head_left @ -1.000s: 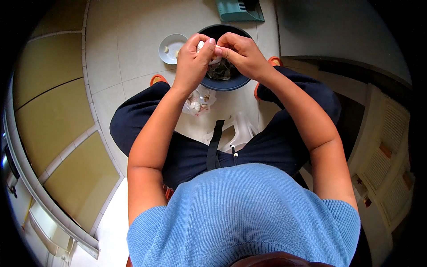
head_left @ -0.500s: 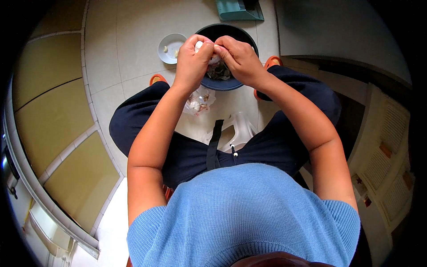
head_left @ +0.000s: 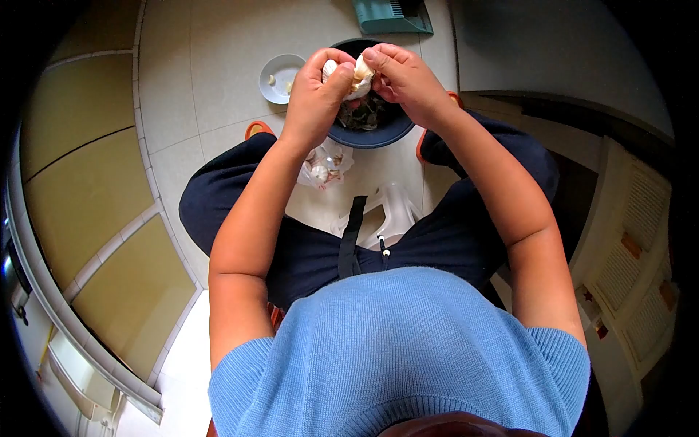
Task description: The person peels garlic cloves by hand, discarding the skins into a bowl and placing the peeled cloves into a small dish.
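Observation:
A white garlic bulb is held between both hands over a dark round basin. My left hand wraps round its left side, thumb on top. With finger and thumb, my right hand pinches a pale clove at the bulb's upper right. Dark scraps and peelings lie in the basin below. To the left, a white bowl holds a few pale cloves. Nearer my body, a clear plastic bag contains garlic bulbs.
A teal dustpan lies beyond the basin. Between my legs is a white plastic stool. Orange footwear shows on both sides of the basin. A dark grey surface stands at the upper right, and framed tan panels are at the left.
My hands have parted slightly, my right hand shifting up and right. More of the bulb and the clove at its top now shows between them.

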A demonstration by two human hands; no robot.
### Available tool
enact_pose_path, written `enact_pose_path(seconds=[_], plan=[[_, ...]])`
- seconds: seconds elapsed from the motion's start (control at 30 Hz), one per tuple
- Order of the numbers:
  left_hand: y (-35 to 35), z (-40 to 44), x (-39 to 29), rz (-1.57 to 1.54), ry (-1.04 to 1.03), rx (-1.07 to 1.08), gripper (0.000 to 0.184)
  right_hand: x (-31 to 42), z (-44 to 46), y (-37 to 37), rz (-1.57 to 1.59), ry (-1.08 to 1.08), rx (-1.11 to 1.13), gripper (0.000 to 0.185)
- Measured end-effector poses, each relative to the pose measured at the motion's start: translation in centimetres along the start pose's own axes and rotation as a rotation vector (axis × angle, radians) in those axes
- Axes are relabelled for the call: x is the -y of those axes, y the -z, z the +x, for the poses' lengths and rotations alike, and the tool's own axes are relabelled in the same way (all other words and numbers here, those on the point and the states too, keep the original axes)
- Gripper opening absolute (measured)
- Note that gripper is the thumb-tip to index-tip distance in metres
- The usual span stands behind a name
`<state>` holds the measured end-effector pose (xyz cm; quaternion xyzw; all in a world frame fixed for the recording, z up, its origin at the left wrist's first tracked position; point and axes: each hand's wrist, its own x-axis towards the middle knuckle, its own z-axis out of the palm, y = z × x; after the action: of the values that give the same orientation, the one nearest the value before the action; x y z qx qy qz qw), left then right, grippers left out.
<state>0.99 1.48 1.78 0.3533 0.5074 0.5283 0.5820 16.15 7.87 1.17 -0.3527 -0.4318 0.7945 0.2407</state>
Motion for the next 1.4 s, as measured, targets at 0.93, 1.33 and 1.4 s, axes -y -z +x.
enact_pose_path(seconds=[0.93, 1.33, 1.4], plan=[[-0.2, -0.1, 0.2, 0.230, 0.000, -0.100, 0.015, -0.4, 0.3, 1.2, 0.297, -0.054, -0.130, 0.020], [-0.1, 0.0, 0.3, 0.613, -0.200, -0.102, 0.017, -1.0, 0.3, 0.8, 0.334, -0.051, -0.059, 0.022], [0.0, 0.0, 0.3, 0.636, -0.197, -0.102, 0.017, -0.7, 0.2, 0.4, 0.373, -0.036, -0.057, 0.022]])
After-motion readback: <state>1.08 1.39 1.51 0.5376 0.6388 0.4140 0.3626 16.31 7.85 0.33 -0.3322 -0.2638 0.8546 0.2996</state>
